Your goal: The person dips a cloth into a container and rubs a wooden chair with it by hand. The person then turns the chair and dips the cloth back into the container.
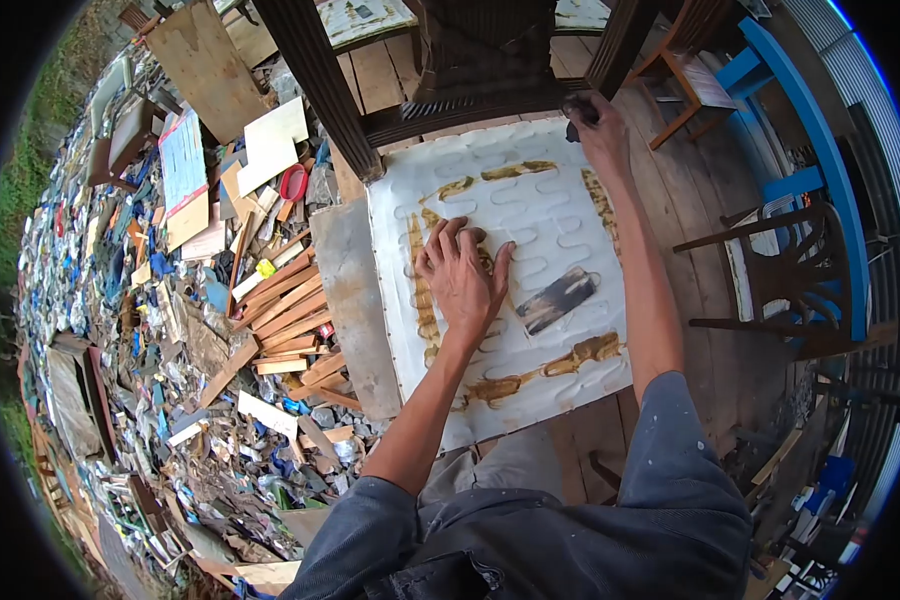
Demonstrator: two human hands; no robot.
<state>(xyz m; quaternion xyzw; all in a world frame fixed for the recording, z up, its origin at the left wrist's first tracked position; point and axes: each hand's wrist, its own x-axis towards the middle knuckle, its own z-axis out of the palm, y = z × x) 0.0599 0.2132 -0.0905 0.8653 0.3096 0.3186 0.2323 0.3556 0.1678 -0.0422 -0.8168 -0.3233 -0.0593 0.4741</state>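
Note:
Before me is a dark wooden chair with a carved back point(485, 50). Its seat point(555, 225) wears a white cover with wavy spring outlines and brown stains. My left hand point(463, 280) rests on the seat, fingers spread and slightly bent. At the right back corner, my right hand point(602, 135) grips a dark wad point(576, 108), held against or close to the right back post; whether it is cloth or a sponge I cannot tell. A dark rectangular patch or piece with a pale worn middle point(557, 298) lies on the seat, right of my left hand.
Wooden planks point(705, 250) form the floor. Other chairs point(785, 265) and a blue frame point(845, 200) stand to the right. On the left, a heap of rubbish holds wood strips point(285, 310) and a red oval container point(293, 182). A grey board point(355, 300) adjoins the seat.

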